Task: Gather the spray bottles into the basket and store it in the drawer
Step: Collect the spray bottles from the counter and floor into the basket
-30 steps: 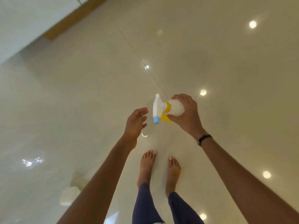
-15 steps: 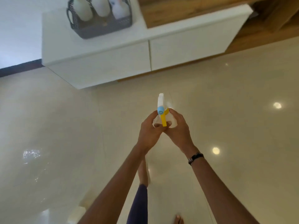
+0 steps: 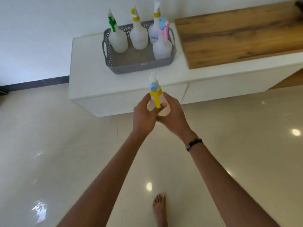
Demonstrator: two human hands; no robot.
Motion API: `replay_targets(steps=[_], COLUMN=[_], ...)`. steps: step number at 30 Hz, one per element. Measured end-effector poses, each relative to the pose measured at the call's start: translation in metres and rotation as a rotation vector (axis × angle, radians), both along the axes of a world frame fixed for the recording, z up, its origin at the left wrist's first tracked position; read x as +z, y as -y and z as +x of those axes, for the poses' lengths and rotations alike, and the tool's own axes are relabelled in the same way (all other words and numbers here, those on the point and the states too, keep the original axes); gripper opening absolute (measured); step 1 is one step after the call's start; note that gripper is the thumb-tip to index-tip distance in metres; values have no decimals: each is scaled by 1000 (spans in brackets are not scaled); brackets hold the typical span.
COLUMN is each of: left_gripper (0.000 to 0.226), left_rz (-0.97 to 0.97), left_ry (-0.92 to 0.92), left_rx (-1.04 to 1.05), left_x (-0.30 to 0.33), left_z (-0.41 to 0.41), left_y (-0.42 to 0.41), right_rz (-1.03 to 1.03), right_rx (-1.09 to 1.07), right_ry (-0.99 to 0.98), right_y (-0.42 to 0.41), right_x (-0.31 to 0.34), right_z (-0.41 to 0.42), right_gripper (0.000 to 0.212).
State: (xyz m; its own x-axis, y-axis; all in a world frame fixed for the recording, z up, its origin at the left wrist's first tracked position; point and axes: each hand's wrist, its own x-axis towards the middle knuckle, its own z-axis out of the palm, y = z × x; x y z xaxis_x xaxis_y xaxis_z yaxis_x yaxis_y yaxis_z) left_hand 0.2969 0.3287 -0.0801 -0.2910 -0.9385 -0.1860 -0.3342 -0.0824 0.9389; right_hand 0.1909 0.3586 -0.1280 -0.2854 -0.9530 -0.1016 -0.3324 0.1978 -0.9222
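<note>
A white spray bottle with a yellow trigger and blue nozzle stands upright in front of me, held by both hands: my left hand wraps its left side, my right hand its right side. Its lower body is hidden by my fingers. A grey lattice basket sits on the white cabinet top beyond the bottle. Several spray bottles stand in the basket: one with a green trigger, one with a yellow collar, one with a pink trigger, one more behind it.
The low white cabinet has two drawer fronts facing me, both closed. A wooden slab lies on its right part. A white wall stands behind. Glossy tiled floor lies between me and the cabinet; my bare foot is below.
My left hand joined my right on the bottle, which turned upright. The view swung from the floor up to the cabinet, and the cabinet and basket have come nearer.
</note>
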Motion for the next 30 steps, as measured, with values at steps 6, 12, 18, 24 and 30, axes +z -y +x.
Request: replay_targets(steps=[6, 12, 18, 24, 30], left_gripper=[37, 34, 37, 46, 43], left_rz=[-71, -153, -131, -28, -2], left_ry=[63, 36, 44, 114, 105], left_rx=[69, 44, 52, 79, 93], left_x=[23, 13, -30, -76, -92], left_z=[-8, -32, -62, -77, -75], left_y=[109, 213, 294, 324, 328], right_rz=[-82, -152, -149, -77, -108], right_rx=[35, -31, -91, -108, -161], right_ry=[-38, -34, -54, -71, -138], right_y=[111, 213, 289, 309, 309], right_x=[28, 19, -20, -57, -69], right_z=[-5, -23, -45, -53, -52], right_gripper=[73, 67, 52, 43, 51])
